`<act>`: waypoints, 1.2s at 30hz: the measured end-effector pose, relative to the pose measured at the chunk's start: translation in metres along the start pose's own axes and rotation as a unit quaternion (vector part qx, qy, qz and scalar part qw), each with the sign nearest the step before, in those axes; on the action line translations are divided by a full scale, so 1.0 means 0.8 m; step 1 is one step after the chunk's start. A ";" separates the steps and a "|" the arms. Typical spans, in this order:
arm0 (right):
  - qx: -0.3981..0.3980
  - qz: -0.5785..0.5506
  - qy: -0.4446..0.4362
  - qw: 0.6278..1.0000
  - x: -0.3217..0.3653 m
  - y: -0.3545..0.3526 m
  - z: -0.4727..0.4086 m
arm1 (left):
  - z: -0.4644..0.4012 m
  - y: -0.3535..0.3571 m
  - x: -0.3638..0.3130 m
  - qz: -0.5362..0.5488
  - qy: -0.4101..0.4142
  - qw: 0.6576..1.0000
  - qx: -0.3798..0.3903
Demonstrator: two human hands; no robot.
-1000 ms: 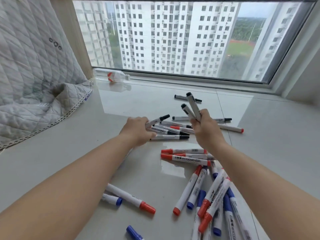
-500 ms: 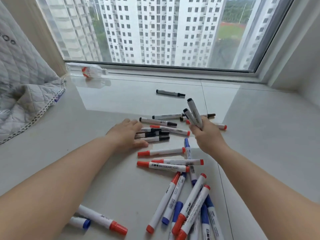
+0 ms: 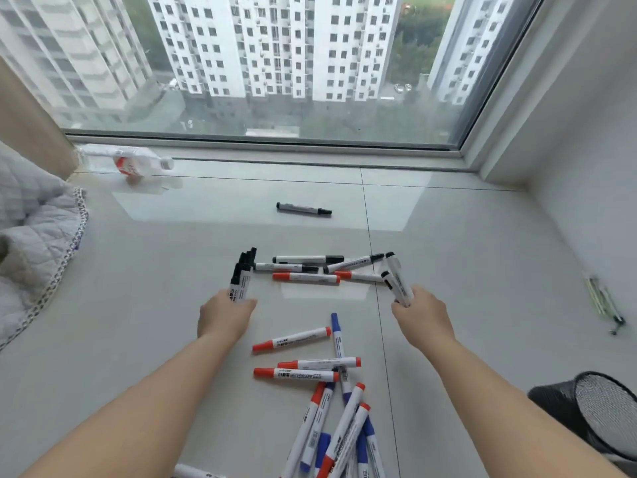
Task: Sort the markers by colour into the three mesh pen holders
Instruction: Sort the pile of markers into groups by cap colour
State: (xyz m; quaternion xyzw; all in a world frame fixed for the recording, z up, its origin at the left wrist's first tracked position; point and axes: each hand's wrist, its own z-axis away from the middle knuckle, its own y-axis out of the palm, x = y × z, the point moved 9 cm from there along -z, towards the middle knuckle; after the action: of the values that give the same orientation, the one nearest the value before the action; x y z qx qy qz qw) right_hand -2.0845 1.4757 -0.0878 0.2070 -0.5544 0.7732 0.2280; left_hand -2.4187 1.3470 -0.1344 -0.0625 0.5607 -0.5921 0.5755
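My left hand grips a bunch of black-capped markers, caps pointing up and away. My right hand holds two black-capped markers upright. Between the hands, on the pale tiled ledge, lie three black markers and two red-capped ones. A lone black marker lies farther off, toward the window. Closer to me lies a heap of red-capped markers and blue-capped markers. One black mesh pen holder lies on its side at the lower right.
A clear plastic bottle lies along the window sill at the far left. A quilted grey blanket covers the left side. A small bundle of thin greenish items lies by the right wall. The window frame bounds the ledge.
My left hand has lifted a bunch of black markers off the ledge and now holds them raised. My right hand has moved right with its two markers. The view has tilted down, revealing the mesh holder.
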 end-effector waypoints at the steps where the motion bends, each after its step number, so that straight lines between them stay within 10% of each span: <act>1: -0.005 0.009 0.006 1.000 0.001 -0.003 -0.006 | -0.007 0.000 0.000 0.037 -0.026 0.999 0.005; 22: 0.060 0.316 -0.253 0.912 0.110 0.098 -0.153 | -0.107 0.032 -0.004 0.076 -0.165 0.979 -0.090; 36: 0.022 0.078 -0.091 0.993 0.097 0.023 -0.003 | -0.014 -0.010 0.010 0.342 -0.165 0.925 -0.004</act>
State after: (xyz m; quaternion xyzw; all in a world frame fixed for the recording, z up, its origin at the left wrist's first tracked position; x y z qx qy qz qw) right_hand -2.1582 1.4821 -0.0586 0.2375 -0.5703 0.7784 0.1113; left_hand -2.4338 1.3454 -0.1371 0.0338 0.4473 -0.3387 0.8271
